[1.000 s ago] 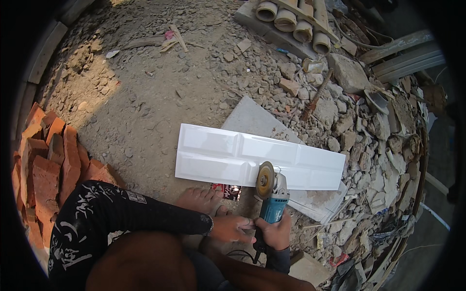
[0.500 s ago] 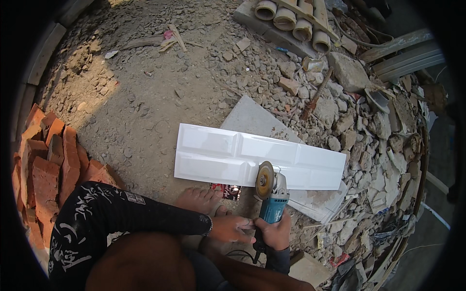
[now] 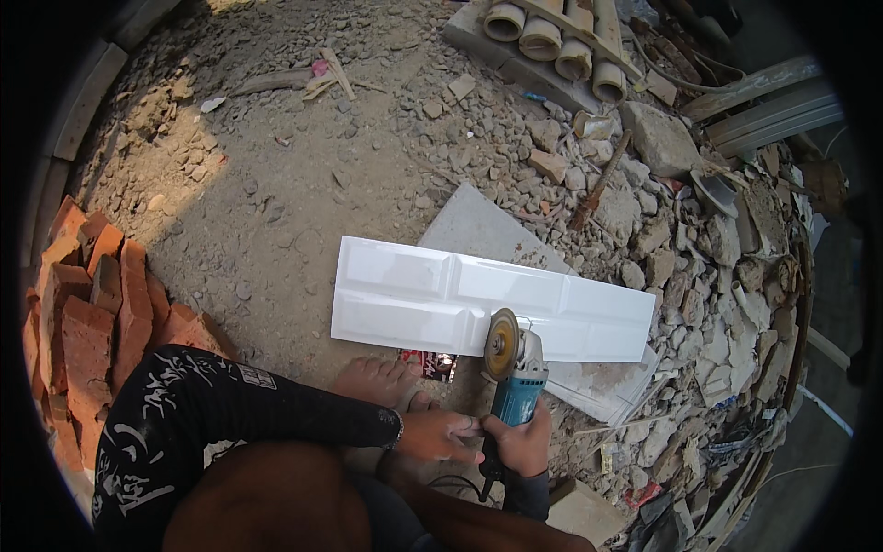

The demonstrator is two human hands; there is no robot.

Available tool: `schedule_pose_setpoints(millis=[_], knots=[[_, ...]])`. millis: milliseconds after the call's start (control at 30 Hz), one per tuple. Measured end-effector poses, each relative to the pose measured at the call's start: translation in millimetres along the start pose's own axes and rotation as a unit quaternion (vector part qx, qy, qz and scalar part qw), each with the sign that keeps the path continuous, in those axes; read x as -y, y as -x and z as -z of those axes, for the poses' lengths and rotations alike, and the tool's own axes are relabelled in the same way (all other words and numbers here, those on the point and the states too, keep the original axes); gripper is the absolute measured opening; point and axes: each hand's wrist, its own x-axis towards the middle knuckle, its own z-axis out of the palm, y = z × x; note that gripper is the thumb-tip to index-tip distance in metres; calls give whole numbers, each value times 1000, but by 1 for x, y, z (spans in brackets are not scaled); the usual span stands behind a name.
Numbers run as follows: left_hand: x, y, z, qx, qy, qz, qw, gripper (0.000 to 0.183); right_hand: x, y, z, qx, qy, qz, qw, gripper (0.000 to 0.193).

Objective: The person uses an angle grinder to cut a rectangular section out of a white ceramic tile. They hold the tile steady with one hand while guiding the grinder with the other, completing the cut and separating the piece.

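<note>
Straight ahead of the fingers lies the glossy white panel (image 3: pixel 515 290) across a grey slab (image 3: pixel 478 216), likely stiff, slick and brittle, best taken by both long edges. And here's the teal grinder (image 3: pixel 519 399), probably weighty, its body wrapped by the right hand (image 3: pixel 521 443), while the left hand (image 3: pixel 440 435) sits beside it, fingers loosely parted, any pinch impossible to tell! White lettering runs along the black sleeve (image 3: pixel 248 405) behind those fingers, with a red-and-black packet (image 3: pixel 428 364), print illegible, just ahead.

Our panel (image 3: pixel 533 293) across a slab (image 3: pixel 487 223)
We have bricks (image 3: pixel 90 331) left, rubble (image 3: pixel 708 317) right, pipes (image 3: pixel 541 39) beyond, a grinder (image 3: pixel 520 391) at its near edge.
</note>
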Motion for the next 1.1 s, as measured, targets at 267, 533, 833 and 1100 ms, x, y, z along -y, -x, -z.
schedule_pose_setpoints(millis=[267, 533, 833, 1100], knots=[[5, -3, -2, -23, -19, -18, 999, 92, 0, 1, -1, -2, -12, -1, 1000, 40], [-1, -3, 4, 34, -22, 31, 999, 88, -3, 3, 1, -4, -11, 6, 1000, 40], [0, 12, 4, 42, 33, -8, 999, 89, 0, 18, 21, 10, -31, 3, 999, 47], [26, 72, 66, -20, 20, 125, 992, 60, -10, 27, 44, 21, 42, 9, 999, 54]])
